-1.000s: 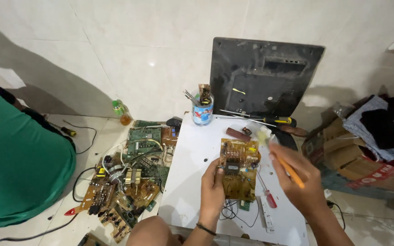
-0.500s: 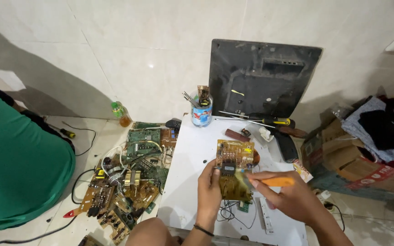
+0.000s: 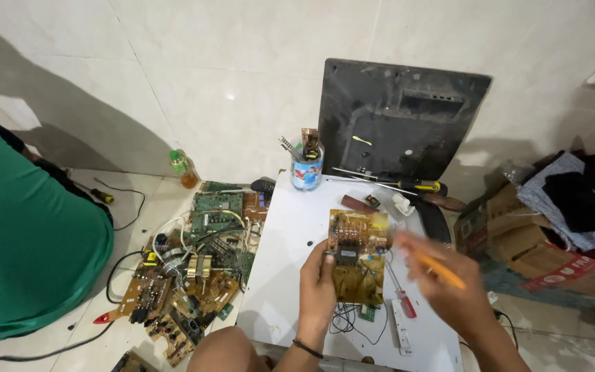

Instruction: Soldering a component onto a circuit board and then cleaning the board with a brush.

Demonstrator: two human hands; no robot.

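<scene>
A yellowish circuit board (image 3: pixel 357 256) is held upright on the white board (image 3: pixel 280 275) by the left hand (image 3: pixel 317 289), fingers closed around its left edge. An orange-handled tool (image 3: pixel 442 270) is gripped in the blurred right hand (image 3: pixel 449 289), just beside the circuit board; the work seems unfinished. A red screwdriver (image 3: pixel 402 297) lies near. Farther left, a heap of boards (image 3: pixel 187 275) is spread; behind, a can of tools (image 3: pixel 307 165) and a black panel (image 3: pixel 397 124) are standing.

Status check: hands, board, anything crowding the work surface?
Left hand grips circuit board edge. Right hand blurred, holding orange-handled tool. Red screwdriver and wires beside board.
</scene>
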